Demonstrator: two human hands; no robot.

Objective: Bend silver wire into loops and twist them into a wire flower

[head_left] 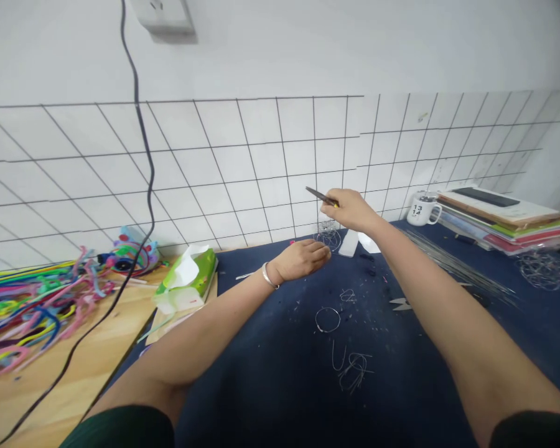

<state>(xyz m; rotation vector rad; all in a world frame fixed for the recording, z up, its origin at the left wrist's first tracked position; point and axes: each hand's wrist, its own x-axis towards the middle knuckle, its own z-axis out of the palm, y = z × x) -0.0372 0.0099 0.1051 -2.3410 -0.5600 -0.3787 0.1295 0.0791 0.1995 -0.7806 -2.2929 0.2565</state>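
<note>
My right hand [350, 208] is raised in front of the tiled wall, its fingers wrapped round a dark pointed tool with a yellow handle [321, 195]. The tool points up and left; most of its handle is hidden in the grip, so I cannot tell its exact kind. My left hand [303, 260], with a silver bangle at the wrist, hovers palm down over the dark blue cloth, fingers loosely stretched and nothing seen in them. Just behind it is a tangle of wire [329, 238]. Nearer me lie a wire ring [327, 320] and several bent wire pieces [354, 370].
Open scissors [401, 304] lie beneath my right forearm, beside a bundle of straight wires [457, 264]. A white mug [422, 210] and stacked books [508, 218] stand at right. Leftward are a tissue pack [186, 277], colourful pipe cleaners [42, 311] and a hanging black cord [144, 149].
</note>
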